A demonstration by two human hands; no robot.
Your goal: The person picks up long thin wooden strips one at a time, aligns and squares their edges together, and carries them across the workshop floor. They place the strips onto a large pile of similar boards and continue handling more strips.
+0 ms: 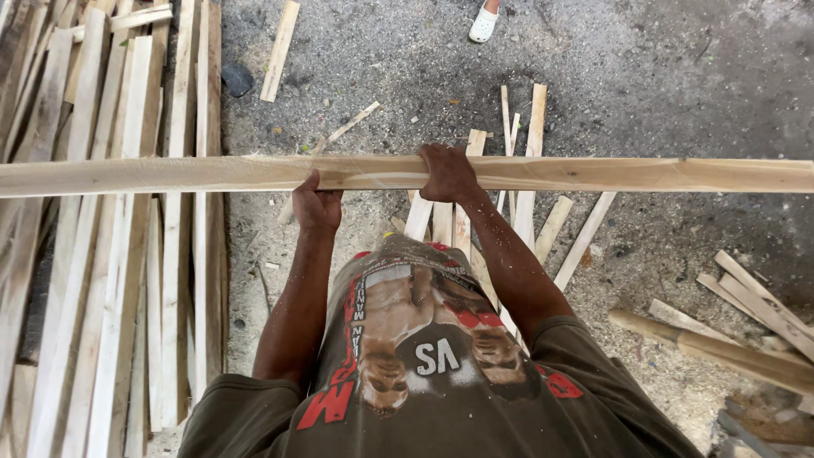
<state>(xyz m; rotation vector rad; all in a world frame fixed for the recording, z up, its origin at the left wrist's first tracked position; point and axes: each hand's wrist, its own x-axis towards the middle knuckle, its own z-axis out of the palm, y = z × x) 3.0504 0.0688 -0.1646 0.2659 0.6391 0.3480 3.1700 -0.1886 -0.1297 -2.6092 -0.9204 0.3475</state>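
Observation:
A long pale wooden plank [644, 175] runs level across the whole view, held out in front of me above the ground. My left hand [317, 204] grips it from below, fingers curled over its near edge. My right hand [448, 173] is clamped over its top a little to the right of the left hand. Both arms are stretched forward over my printed brown shirt.
Several long planks [110, 271] lie stacked on the left. Short offcuts [526, 203] are scattered on the sawdust-strewn concrete beneath the plank, more offcuts [755, 297] and a thick round pole [721, 349] lie at right. Another person's white shoe [483, 24] shows at top.

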